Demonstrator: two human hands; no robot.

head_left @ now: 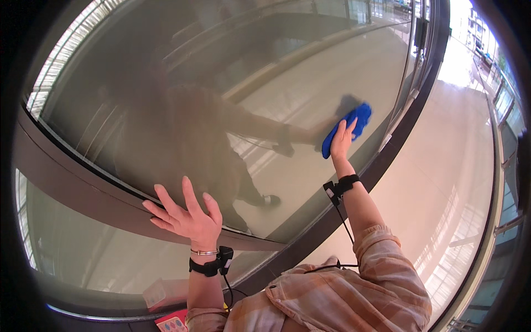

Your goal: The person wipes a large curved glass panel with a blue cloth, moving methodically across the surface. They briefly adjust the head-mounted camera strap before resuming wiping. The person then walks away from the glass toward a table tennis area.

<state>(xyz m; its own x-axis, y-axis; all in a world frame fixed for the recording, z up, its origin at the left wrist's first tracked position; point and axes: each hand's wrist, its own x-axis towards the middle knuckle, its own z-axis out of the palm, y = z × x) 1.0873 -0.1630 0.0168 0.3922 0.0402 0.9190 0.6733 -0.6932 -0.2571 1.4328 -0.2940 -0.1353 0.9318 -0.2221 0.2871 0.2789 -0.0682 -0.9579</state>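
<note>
Main thing here is where the cloth [362, 117] sits: up on the R side of the glass [276, 83], near the dark frame [408, 120], long axis on a diagonal, bottom L to top R, approx in line w/ the frame edge next to it. R hand [342, 141] is def the nearer one: it's right on the cloth, fingers stretched out over it. Can't tell if it's pinching any or just pressing flat tbh. L hand [191, 218] is empty, fingers spread, down by the lower rail [83, 196], can't tell if it's touching. From there the cloth's up & to the R, well apart. So imo any move of the cloth hangs on the R arm.
</note>
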